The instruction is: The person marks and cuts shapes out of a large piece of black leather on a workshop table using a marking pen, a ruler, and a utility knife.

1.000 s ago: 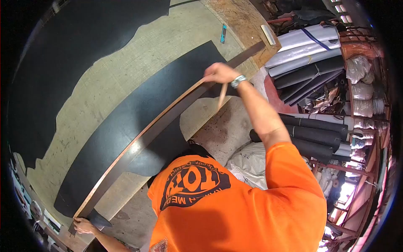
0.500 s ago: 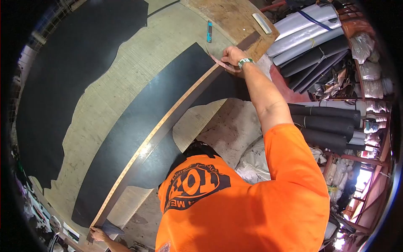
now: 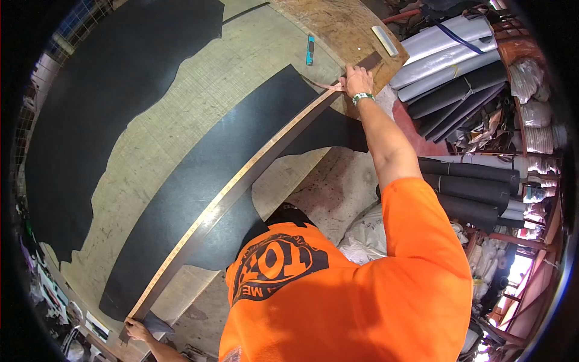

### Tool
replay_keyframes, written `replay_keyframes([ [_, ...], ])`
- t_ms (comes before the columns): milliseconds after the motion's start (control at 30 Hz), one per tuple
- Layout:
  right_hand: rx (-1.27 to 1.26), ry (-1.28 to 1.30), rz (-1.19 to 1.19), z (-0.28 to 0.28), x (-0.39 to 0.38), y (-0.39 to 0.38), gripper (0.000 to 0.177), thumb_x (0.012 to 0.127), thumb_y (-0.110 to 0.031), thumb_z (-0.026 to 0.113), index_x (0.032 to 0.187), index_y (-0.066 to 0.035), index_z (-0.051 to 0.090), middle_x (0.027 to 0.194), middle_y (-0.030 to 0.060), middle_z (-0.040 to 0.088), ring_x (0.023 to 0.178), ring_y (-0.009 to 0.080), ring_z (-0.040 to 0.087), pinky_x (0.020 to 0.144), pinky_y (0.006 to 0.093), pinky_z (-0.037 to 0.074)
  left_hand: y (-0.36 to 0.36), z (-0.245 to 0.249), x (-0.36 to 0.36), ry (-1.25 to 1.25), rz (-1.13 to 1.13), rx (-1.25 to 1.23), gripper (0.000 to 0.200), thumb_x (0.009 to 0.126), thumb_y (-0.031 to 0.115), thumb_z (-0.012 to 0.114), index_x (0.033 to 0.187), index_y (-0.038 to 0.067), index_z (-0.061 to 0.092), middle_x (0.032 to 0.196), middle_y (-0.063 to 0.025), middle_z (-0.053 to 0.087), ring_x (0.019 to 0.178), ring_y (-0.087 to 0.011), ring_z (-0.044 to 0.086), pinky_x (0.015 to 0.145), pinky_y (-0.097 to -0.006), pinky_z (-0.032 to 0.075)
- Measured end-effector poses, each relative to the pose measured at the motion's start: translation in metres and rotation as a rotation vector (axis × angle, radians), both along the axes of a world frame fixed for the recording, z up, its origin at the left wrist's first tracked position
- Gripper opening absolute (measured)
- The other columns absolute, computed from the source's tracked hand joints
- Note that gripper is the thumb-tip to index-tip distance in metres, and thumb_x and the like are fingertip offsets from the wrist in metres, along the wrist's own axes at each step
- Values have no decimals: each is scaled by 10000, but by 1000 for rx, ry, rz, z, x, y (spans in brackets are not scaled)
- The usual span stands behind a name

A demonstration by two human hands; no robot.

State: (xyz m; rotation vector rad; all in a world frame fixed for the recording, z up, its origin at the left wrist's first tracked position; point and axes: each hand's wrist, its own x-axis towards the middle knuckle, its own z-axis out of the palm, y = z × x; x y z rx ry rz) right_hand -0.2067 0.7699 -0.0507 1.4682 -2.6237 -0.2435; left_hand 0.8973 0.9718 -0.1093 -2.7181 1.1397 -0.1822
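A tape measure [image 3: 224, 193] is stretched along a long dark straightedge [image 3: 253, 171], which lies across a black sheet [image 3: 181, 181] of leather-like material. At the lower left, my left hand [image 3: 138, 330] pinches the tape's end at the straightedge. My right hand [image 3: 357, 81], with a band on its wrist, presses the tape down near the straightedge's upper right end, its fingers bent over it. A loose part of the tape curls to the left of that hand. Just above lies a teal cutter [image 3: 310, 49].
A larger black sheet [image 3: 120, 78] covers the table's [image 3: 163, 120] left part. On the brown board [image 3: 325, 24] lies a white block [image 3: 385, 41]. Silver rolls [image 3: 449, 42] and dark rolls [image 3: 470, 181] are stacked at the right, beside shelves with wrapped bundles.
My right hand has moved slightly right along the straightedge and flattened onto it, and the tape beside it lies straighter. My left hand stays at the lower end. The view has shifted a little.
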Motion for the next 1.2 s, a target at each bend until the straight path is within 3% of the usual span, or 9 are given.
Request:
replay_keyframes([
  [267, -604, -15, 162, -25, 30, 41, 457, 902, -266, 688, 1291, -49, 583, 1270, 186, 634, 1209, 363, 567, 1014, 507, 426, 2, -4, -5, -65, 20, 0, 558, 1024, 541, 439, 1260, 97, 680, 1279, -159, 675, 1200, -365, 599, 1013, -516, 446],
  [333, -629, 48, 271, -29, 49, 65, 415, 885, -249, 705, 1223, -23, 623, 1167, 193, 673, 1088, 376, 633, 932, 494, 492, 13, -17, 33, 47, -355, -63, 437, 1005, 440, 522, 1205, 96, 704, 1187, -128, 716, 1080, -336, 665, 919, -474, 521],
  [400, -444, 151, 388, -23, 79, 92, 328, 884, -254, 720, 1103, -13, 678, 1005, 201, 695, 897, 395, 667, 782, 497, 526, 8, -24, 2, -74, -309, 165, 384, 989, 370, 528, 1112, 55, 709, 1141, -158, 708, 1053, -348, 661, 902, -483, 518],
  [500, -346, -87, 343, -63, 82, 110, 402, 967, -323, 665, 1186, 14, 663, 1113, 230, 692, 982, 408, 663, 855, 487, 532, 43, -35, -5, -476, -329, 103, 326, 965, 266, 536, 973, -7, 716, 1071, -203, 695, 1011, -366, 655, 876, -496, 515],
  [533, -391, -108, 434, -62, 86, 111, 430, 993, -322, 633, 1254, 20, 644, 1186, 248, 672, 1055, 416, 645, 887, 486, 521, 26, -3, -44, -294, -31, 269, 406, 993, 322, 509, 1088, -35, 676, 1187, -236, 653, 1137, -398, 604, 978, -517, 473],
  [567, -397, -34, 486, -77, 72, 114, 472, 1027, -345, 576, 1332, 14, 603, 1246, 245, 650, 1147, 422, 610, 983, 480, 481, 29, -18, -72, -303, 210, -359, 505, 1009, 370, 492, 1286, -43, 584, 1348, -255, 574, 1267, -438, 522, 1083, -525, 410],
  [633, -303, -15, 373, -83, 62, 119, 488, 1046, -397, 522, 1365, -32, 586, 1307, 236, 608, 1168, 424, 585, 962, 499, 479, 21, 8, -113, 98, 599, -165, 607, 1028, 428, 455, 1448, -11, 462, 1485, -262, 462, 1370, -470, 417, 1138, -524, 365],
  [667, -308, -38, 350, -85, 60, 117, 482, 1047, -412, 511, 1372, -65, 588, 1297, 234, 604, 1174, 425, 573, 961, 498, 473, 31, -5, -129, 24, 502, -401, 601, 1022, 455, 466, 1399, -12, 500, 1471, -278, 457, 1381, -476, 396, 1122, -537, 378],
  [1200, -278, -224, 379, -77, 46, 98, 494, 1026, -372, 552, 1286, 46, 602, 1245, 281, 594, 1182, 445, 538, 1023, 501, 408, 28, 14, -154, 15, 741, -356, 808, 946, 645, 542, 1296, -81, 476, 1306, -307, 582, 1150, -484, 624, 986, -521, 516],
])
